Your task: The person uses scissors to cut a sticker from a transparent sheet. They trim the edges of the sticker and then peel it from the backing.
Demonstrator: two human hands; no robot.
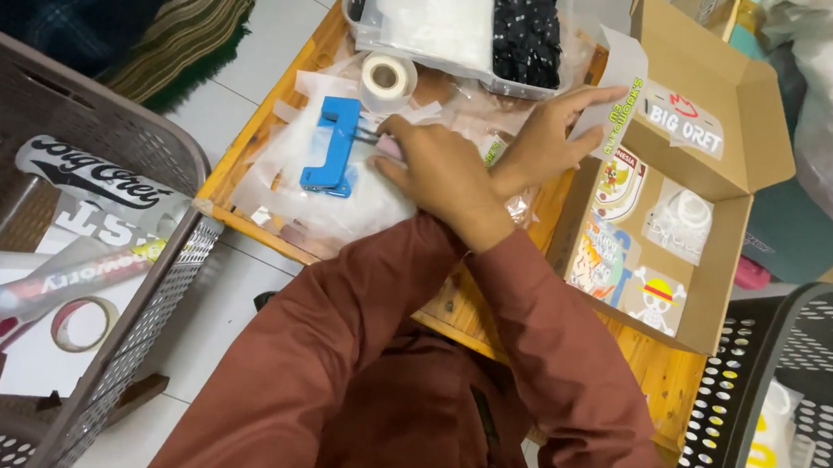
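My arms are crossed over a wooden tray [244, 144]. My right hand [437, 171] lies on the left and is closed around a small pink thing [391, 144]. Its thin metal tip [365, 135] touches a blue plastic tool [334, 147] lying on clear plastic bags [270, 186]. My left hand [551, 130] reaches to the right with fingers spread. Its fingertips rest on a white card with a green edge [619, 81] at the rim of an open cardboard box [730, 206].
The box holds several stickers [628, 232]. A roll of tape [388, 79] and a clear tub of black parts [527, 28] sit at the tray's far end. A grey basket [7, 98] with printed sheets stands on the left, a black perforated basket [784, 397] on the right.
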